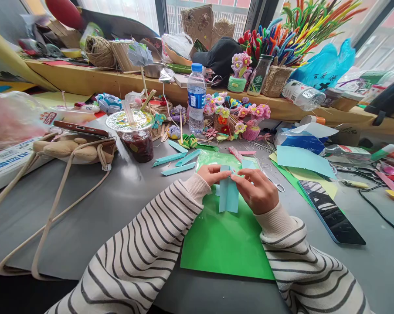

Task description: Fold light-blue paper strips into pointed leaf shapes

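Both hands [239, 181] w/ blue paper strip [229, 194]

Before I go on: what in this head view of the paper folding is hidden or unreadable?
- Top edge of the light blue paper strip: covered by the left hand and right hand.
- Scissors: mostly hidden behind the right hand.
- Print on the water bottle label: too small to read.
- Cable: cut off by the right edge.
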`<state>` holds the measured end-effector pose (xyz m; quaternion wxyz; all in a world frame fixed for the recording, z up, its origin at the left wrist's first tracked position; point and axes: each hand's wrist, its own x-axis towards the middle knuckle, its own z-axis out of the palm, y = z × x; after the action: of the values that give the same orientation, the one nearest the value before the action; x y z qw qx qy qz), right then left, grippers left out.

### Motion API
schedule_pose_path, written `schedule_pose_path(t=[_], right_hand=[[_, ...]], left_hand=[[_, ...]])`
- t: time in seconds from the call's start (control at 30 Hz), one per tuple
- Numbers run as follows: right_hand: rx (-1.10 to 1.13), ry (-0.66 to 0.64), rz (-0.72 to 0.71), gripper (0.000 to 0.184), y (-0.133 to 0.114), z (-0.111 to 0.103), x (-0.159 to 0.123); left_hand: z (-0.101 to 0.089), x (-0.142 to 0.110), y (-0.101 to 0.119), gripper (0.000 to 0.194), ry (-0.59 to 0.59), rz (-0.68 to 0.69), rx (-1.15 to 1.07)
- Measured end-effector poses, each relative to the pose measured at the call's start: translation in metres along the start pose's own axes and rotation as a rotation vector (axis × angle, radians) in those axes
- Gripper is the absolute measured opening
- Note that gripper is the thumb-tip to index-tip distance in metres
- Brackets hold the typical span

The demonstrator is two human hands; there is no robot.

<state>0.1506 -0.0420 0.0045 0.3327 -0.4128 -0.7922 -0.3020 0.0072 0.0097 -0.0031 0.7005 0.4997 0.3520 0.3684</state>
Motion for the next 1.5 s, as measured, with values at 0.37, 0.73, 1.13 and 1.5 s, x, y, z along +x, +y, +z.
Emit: schedule_pose_path(t=[0.37, 0.73, 1.13, 1.5], right_hand=[[-0.009, -0.015, 0.016, 0.013, 0.0005, 0.0006, 0.0011], [-0.022, -0.026, 0.008, 0.014, 0.0011, 0.0006, -0.0007], [0.011, -0.029, 0.009, 0.015, 0.0012, 0.0005, -0.001], [0.802, -0.128, 0.958, 0.022, 0.0043, 0.0032, -0.0016]], left_hand=[[-0.0013, 0.0, 0.0005, 0.039, -0.013, -0.039, -0.018], [-0.0038, 0.0021, 0.0003, 0.055, 0.028, 0.012, 0.087], [-0.002, 0.0012, 0.0031, 0.058, 0.061, -0.001, 0.078], [-0.0025, 0.0031, -0.0009, 0.07, -0.001, 0.064, 0.144]])
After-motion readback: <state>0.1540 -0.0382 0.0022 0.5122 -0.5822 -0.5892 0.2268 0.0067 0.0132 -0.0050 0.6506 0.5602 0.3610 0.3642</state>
